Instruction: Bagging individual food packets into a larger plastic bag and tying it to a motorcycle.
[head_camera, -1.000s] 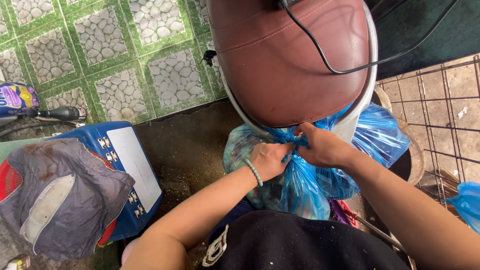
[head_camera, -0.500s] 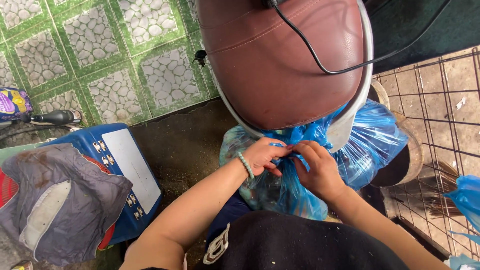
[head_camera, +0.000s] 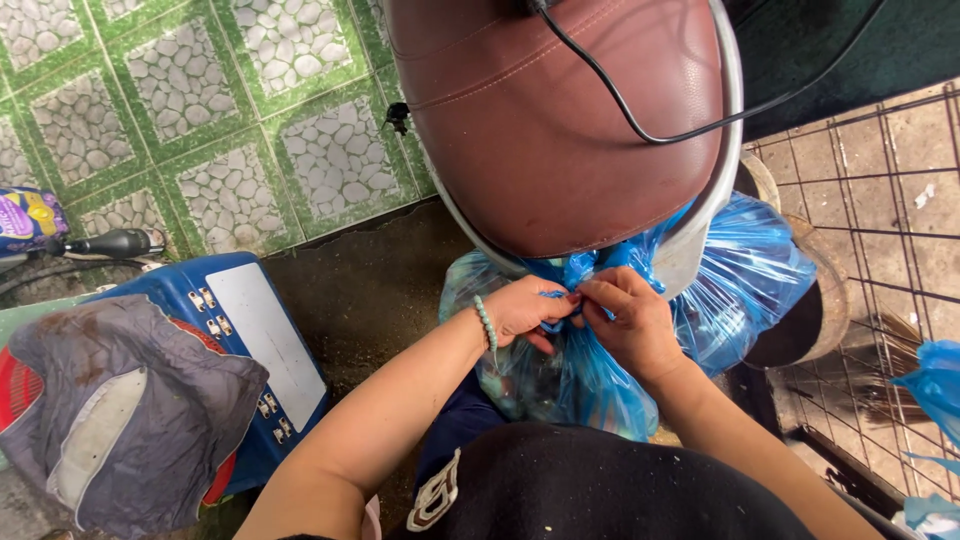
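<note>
At the far left, at about nine o'clock, a dark handlebar grip pokes in over the green floor tiles, which are patterned like pebbles. Below it, at seven o'clock, a crumpled grey cloth lies draped over part of a blue weighing scale with a pale panel and small buttons.

Moving toward the centre, your left hand (a beaded bracelet sits on its wrist) is closed, fingers pinching the gathered top of a blue plastic bag. Just beside it and touching fingertips, your right hand is also closed on the same twisted neck of plastic. The bag sits at the centre, slightly toward four o'clock, bulging out on both sides below your hands.

Directly above, at twelve o'clock, a brown padded seat overhangs the bag, with a black cable looping across it.

At three o'clock, a metal wire grid stands over bare concrete, and a scrap of blue plastic shows at the right edge.
</note>
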